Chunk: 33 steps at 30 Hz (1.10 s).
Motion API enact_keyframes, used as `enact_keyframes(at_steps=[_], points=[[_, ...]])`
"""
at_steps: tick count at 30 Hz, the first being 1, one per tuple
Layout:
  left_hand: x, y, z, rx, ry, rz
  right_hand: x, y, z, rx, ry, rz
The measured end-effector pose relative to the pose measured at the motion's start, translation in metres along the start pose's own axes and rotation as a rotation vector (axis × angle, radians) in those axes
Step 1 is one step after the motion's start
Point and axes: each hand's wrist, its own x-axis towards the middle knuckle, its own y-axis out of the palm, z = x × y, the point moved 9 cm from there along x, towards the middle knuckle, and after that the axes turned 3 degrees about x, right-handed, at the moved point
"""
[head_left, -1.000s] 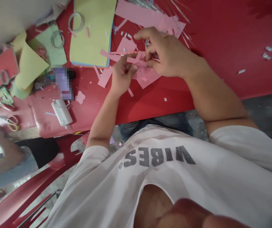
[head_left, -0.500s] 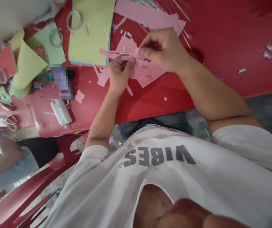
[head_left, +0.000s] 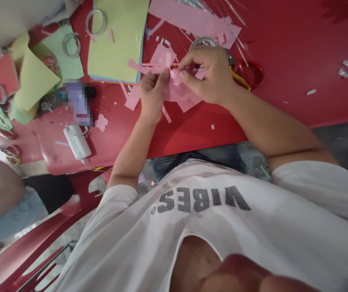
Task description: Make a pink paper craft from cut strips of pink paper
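Over the red table [head_left: 283, 48] my left hand [head_left: 152, 94] and my right hand [head_left: 208, 75] meet on a small pink paper piece [head_left: 167, 69]. Both hands pinch it with thumb and fingertips, so their fingers are closed on it. A thin stick [head_left: 155, 65] runs leftward from the pinch. Under the hands lie more pink paper scraps [head_left: 186, 97]. Behind my right hand a tape roll [head_left: 204, 40] and scissors with yellow and red handles [head_left: 246, 77] show.
A yellow-green paper stack [head_left: 116, 40] with a tape ring [head_left: 95, 22] lies at the back left. A white charger block [head_left: 77, 142] sits near the table's front edge. Coloured paper and scissors [head_left: 11, 152] clutter the far left, where another person's arm [head_left: 0, 186] reaches.
My right hand has drawn back toward me and lowered onto the pink piece, uncovering the tape roll and scissors behind it. My left hand has stayed nearly still. The other person's arm has shifted left.
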Motion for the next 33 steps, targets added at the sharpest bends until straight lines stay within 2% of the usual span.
enact_keyframes(at_steps=[5, 10, 13, 17, 20, 23, 25, 27, 29, 33], points=[[0.000, -0.005, 0.002, 0.022, -0.025, -0.057, -0.002, 0.006, 0.007, -0.161, -0.086, 0.052], [-0.004, 0.002, -0.019, 0.040, 0.050, -0.019, -0.002, -0.004, 0.005, -0.113, -0.025, -0.069], [-0.004, 0.001, -0.026, 0.072, 0.089, -0.039, 0.000, 0.000, 0.005, -0.075, -0.026, -0.017], [-0.004, 0.000, -0.022, 0.047, 0.039, -0.049, 0.001, 0.003, 0.000, 0.039, 0.035, 0.016], [-0.004, 0.000, -0.018, 0.039, -0.010, -0.046, 0.003, 0.000, -0.011, 0.234, 0.103, -0.053], [-0.005, 0.006, -0.019, 0.072, 0.013, 0.037, 0.003, -0.001, -0.030, 0.388, 0.203, -0.115], [-0.006, 0.011, -0.020, 0.097, 0.051, 0.114, 0.003, 0.002, -0.038, 0.407, 0.233, -0.095], [-0.006, 0.015, -0.019, 0.109, 0.074, 0.170, 0.003, 0.005, -0.041, 0.412, 0.242, -0.042], [-0.005, 0.014, -0.017, 0.106, 0.074, 0.178, 0.004, 0.005, -0.039, 0.379, 0.232, -0.017], [-0.002, 0.011, -0.010, 0.082, 0.058, 0.143, 0.005, -0.005, -0.022, 0.147, 0.150, -0.020]])
